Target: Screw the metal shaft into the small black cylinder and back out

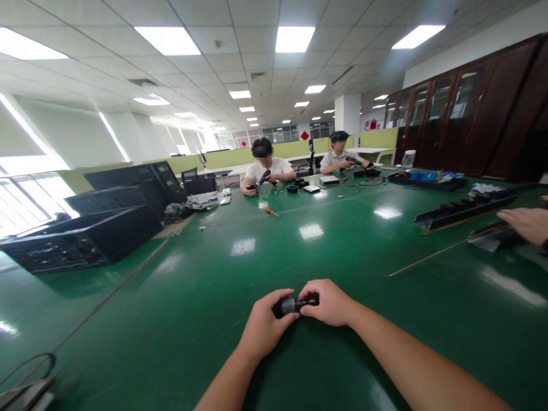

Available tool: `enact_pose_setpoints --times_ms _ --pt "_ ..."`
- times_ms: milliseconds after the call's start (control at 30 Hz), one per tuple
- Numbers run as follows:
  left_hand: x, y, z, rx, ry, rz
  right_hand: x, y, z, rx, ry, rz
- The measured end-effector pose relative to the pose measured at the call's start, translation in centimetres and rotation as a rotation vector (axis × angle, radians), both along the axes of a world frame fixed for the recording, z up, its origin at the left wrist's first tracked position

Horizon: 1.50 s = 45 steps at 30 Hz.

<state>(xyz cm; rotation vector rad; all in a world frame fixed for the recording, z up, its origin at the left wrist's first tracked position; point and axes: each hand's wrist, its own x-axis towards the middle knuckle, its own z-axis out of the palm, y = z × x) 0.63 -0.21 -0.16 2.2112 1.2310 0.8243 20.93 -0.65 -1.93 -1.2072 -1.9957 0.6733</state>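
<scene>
A small black-and-grey cylindrical part [288,306] lies sideways between my hands, low over the green table [192,319]. Around its thicker, dark left end are the fingers and thumb of my left hand [262,324]. My right hand [331,302] pinches the narrower black right end between thumb and fingers. A grey band shows in the middle of the part, with dark rings to the right of it. Fingers cover portions of both ends, so its exact kind does not show.
Black metal cases [94,228] stand at the left. Farther off lies an orange-handled screwdriver [271,212]. Two people sit across the table, handling dark tools. At right are a black rail [464,211], a thin yellowish rod [428,258] and another person's hand [526,222].
</scene>
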Motion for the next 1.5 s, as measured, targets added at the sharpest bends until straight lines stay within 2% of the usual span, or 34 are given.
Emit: enact_pose_setpoints --times_ms 600,933,1500 --pt "0.22 0.19 -0.03 -0.052 -0.047 0.020 -0.48 -0.46 0.03 0.034 -0.042 -0.076" --pt "0.35 0.21 -0.13 -0.075 -0.080 0.050 -0.54 -0.72 0.63 -0.030 0.063 -0.119" --pt "0.37 0.34 -0.09 -0.077 -0.087 0.056 -0.39 -0.74 0.83 -0.038 0.048 -0.141"
